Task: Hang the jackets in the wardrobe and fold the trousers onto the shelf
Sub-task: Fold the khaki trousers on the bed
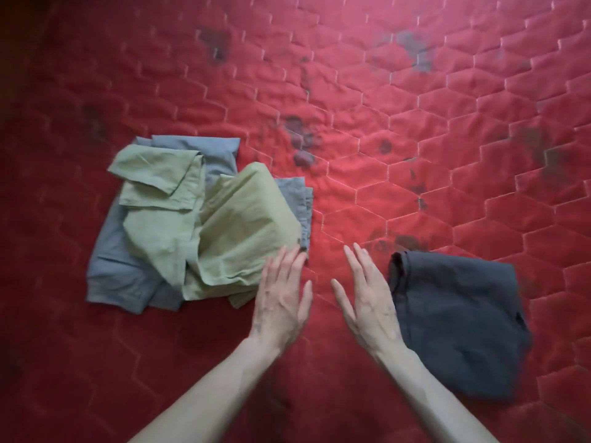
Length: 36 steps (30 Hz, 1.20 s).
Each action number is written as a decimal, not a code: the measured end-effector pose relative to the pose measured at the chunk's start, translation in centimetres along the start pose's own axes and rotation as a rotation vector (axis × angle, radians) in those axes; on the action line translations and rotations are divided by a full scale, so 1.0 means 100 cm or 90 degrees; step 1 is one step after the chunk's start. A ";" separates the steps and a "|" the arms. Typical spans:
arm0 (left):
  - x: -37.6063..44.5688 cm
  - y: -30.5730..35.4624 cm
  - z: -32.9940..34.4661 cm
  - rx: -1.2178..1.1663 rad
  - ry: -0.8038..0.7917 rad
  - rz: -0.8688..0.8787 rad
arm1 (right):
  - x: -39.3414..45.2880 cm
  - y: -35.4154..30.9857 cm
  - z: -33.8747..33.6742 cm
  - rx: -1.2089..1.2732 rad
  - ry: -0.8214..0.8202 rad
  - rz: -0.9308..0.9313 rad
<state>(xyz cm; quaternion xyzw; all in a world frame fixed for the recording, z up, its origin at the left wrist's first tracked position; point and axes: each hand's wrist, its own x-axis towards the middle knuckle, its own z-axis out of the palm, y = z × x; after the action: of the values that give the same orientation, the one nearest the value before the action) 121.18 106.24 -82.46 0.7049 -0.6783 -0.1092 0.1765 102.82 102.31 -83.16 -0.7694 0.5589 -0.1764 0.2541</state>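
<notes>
A light green garment lies loosely folded on top of a grey-blue garment, both on a red quilted bed cover at left of centre. A dark grey folded garment lies at the right. My left hand has straight fingers; its fingertips are at the near right corner of the green garment. My right hand is flat with fingers spread, just left of the dark garment, holding nothing.
The red cover has a hexagon stitch pattern and several dark stains across its middle and far side. No wardrobe, shelf or hanger is in view.
</notes>
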 end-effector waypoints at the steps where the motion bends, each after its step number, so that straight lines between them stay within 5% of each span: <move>1: 0.001 -0.023 -0.014 0.017 0.009 -0.024 | 0.010 -0.020 0.011 0.009 -0.005 -0.016; 6: -0.004 -0.131 -0.059 0.119 -0.011 -0.235 | 0.047 -0.098 0.071 0.016 -0.069 -0.033; 10: -0.007 -0.185 -0.075 0.047 -0.207 -0.405 | 0.064 -0.143 0.100 0.033 -0.102 0.160; 16: -0.005 -0.186 -0.074 0.000 -0.216 -0.404 | 0.074 -0.158 0.095 0.221 -0.049 0.375; 21: -0.002 -0.175 -0.104 -0.028 -0.226 -0.367 | 0.061 -0.206 0.065 0.299 0.005 0.310; 28: 0.010 -0.109 -0.209 -0.289 -0.048 -0.001 | 0.043 -0.305 -0.018 0.212 0.102 0.154; 32: 0.028 -0.049 -0.294 -0.487 0.035 -0.141 | 0.045 -0.361 -0.098 0.262 0.120 0.002; 36: 0.045 -0.017 -0.346 -0.521 0.154 -0.191 | 0.048 -0.383 -0.176 0.271 0.075 -0.074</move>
<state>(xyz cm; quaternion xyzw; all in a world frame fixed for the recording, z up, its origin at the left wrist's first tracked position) 136.60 105.28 -51.15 0.6751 -0.4441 -0.3099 0.5010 124.04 103.75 -46.48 -0.7174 0.4778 -0.3495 0.3672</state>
